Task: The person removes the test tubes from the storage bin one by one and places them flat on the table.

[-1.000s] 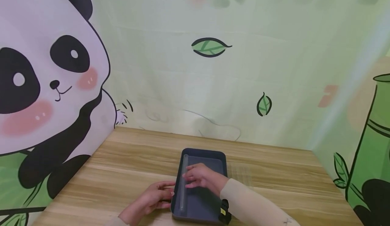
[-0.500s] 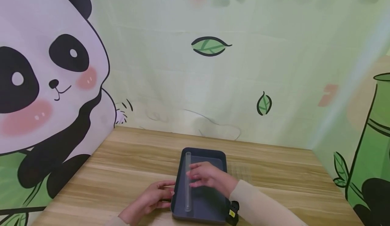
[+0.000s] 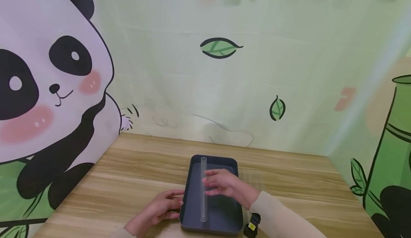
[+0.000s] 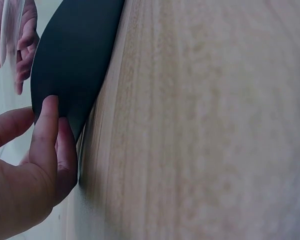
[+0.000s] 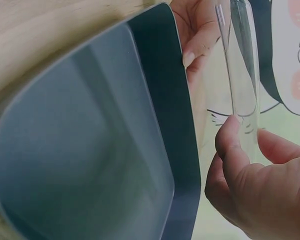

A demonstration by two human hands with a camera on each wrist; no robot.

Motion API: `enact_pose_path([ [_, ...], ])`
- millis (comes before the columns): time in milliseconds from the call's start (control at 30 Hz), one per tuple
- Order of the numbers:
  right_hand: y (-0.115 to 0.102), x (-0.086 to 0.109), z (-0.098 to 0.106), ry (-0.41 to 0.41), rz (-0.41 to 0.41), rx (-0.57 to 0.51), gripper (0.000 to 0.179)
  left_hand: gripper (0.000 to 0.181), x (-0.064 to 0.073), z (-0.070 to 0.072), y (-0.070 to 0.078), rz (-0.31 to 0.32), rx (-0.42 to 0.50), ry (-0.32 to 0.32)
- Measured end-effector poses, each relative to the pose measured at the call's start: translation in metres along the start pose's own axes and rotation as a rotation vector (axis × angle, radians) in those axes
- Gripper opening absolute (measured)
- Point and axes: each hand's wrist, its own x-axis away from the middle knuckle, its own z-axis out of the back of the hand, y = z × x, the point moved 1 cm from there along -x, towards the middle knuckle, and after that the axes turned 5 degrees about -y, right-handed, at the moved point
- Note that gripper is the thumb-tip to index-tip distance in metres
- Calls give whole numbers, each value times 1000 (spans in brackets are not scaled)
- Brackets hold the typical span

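A long clear tube (image 3: 203,206) stands over the dark blue tray (image 3: 221,214), along the tray's length and left of its middle. My right hand (image 3: 221,184) pinches it from the right between thumb and fingers. In the right wrist view the tube (image 5: 247,75) is held up beside the tray's wall (image 5: 162,90), apart from it. My left hand (image 3: 163,207) is at the tray's left side. Its fingers (image 4: 46,125) touch the outer wall (image 4: 72,55), with a fingertip at the rim.
The tray rests on a wood-grain table (image 3: 144,166). A faint transparent ribbed shape (image 3: 253,181) lies right of the tray. A green cloth backdrop (image 3: 179,81) with a panda drawing (image 3: 74,123) rises behind and left. A black band device (image 3: 252,225) is on my right wrist.
My right hand has moved to the right with the clear tube, from the tray's left wall toward its middle. My left hand has stayed by the tray's left side.
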Motion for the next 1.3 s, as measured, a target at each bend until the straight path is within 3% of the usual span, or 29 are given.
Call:
enact_pose_path([
  [333,-3,9,16,-15,42,-31,53,60,2,0,2,2,-8,-4],
  [667,-4,23,35,-94,64,-62,60,59,0,0,2,16,-14,-1],
  [1033,6,43,72,-141,91,-62,64,60,3,-2,4,3,-12,-5],
  [1300,15,56,98,-128,98,-56,68,62,3,-2,4,-6,-15,-1],
])
